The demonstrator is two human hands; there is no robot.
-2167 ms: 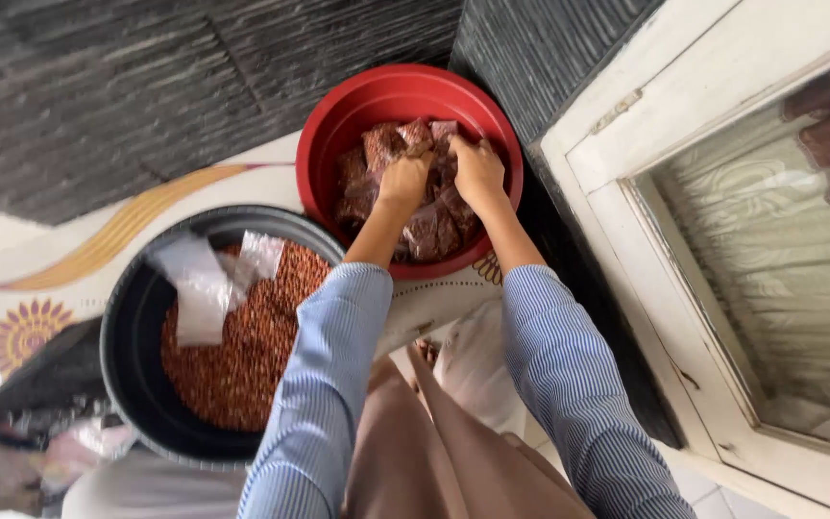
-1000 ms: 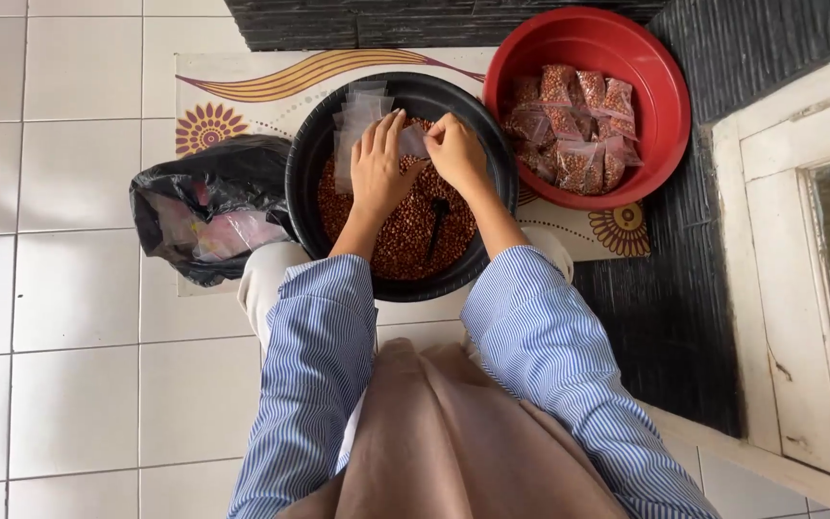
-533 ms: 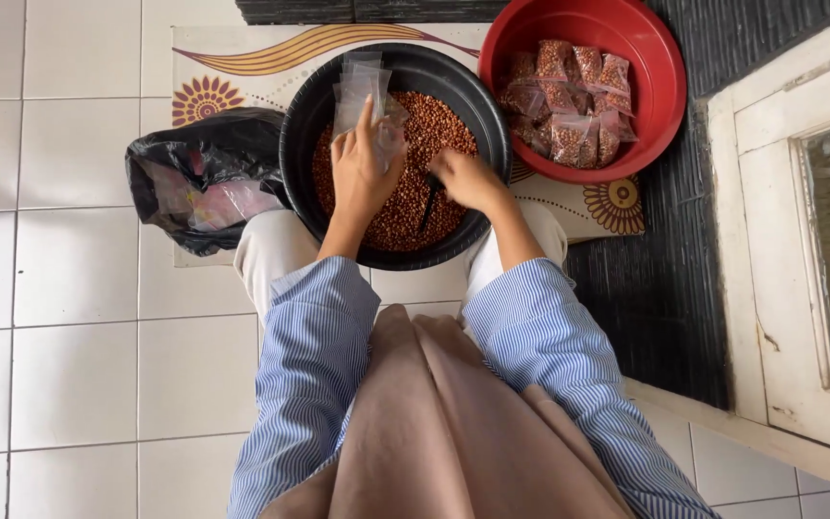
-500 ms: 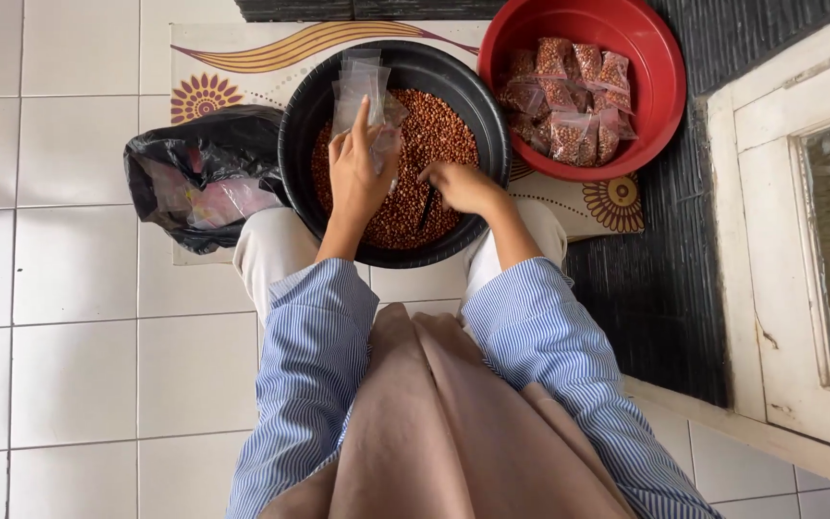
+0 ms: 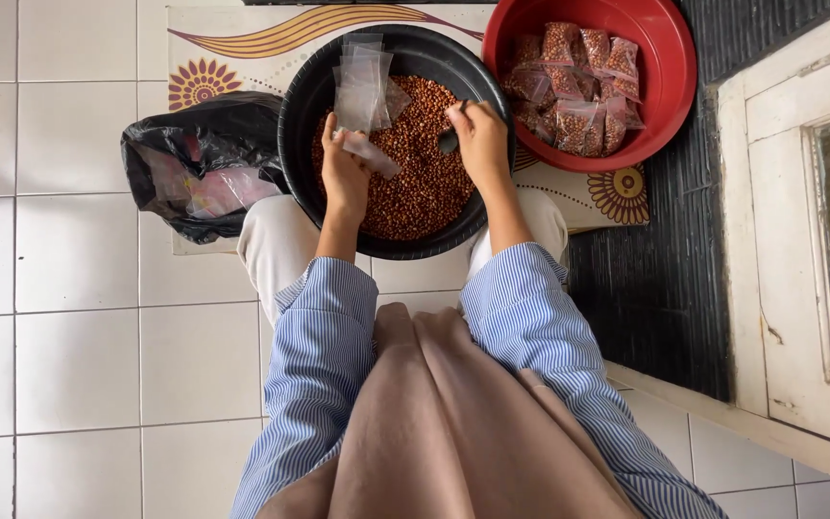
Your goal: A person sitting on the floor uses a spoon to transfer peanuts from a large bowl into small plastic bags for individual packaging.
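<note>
Seen from the head camera, a seated person in a blue striped shirt works over a black basin (image 5: 300, 115) of reddish-brown peanuts (image 5: 415, 183) on a patterned floor mat (image 5: 242, 38). The left hand (image 5: 343, 173) pinches a small clear plastic bag (image 5: 369, 154) above the peanuts, near the basin's left rim. The right hand (image 5: 477, 135), fingers closed, grips a dark scoop (image 5: 447, 142) at the right rim. Empty clear bags (image 5: 362, 82) lie at the basin's far edge. Filled packets (image 5: 578, 82) sit in a red basin (image 5: 665, 86) at the mat's right end; a black plastic bag (image 5: 204, 163) lies on the left.

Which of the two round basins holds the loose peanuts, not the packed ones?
The black basin, under both hands, holds loose peanuts. The red basin to its right holds only filled clear packets.
</note>
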